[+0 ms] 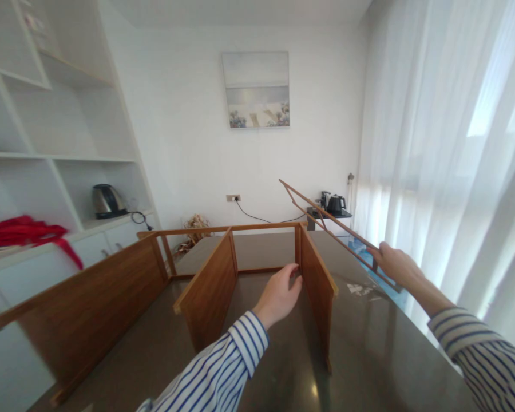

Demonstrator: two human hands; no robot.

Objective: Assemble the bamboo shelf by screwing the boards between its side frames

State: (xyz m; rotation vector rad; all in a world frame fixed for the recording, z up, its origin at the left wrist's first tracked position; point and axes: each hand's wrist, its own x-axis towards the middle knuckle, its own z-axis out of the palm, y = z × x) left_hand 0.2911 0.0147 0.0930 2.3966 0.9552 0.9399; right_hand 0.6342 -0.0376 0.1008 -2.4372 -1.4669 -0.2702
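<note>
A partly built wooden shelf unit (111, 286) lies on a dark table (369, 349), with three upright brown panels joined by thin rails at the back. My left hand (278, 294) reaches between the middle panel (210, 292) and the right panel (320, 280), fingers curled near the right panel's inner face close to the rear rail. My right hand (397, 263) is closed on a thin wooden frame (326, 220), holding it tilted up over the table's right side. Both arms wear blue-and-white striped sleeves.
White wall shelves (60, 154) stand at the left with a steel kettle (106, 201) and a red cloth (23, 232). A small stand with a black kettle (335, 203) is at the back right. Sheer curtains (446, 160) hang on the right. A picture (256, 89) hangs on the far wall.
</note>
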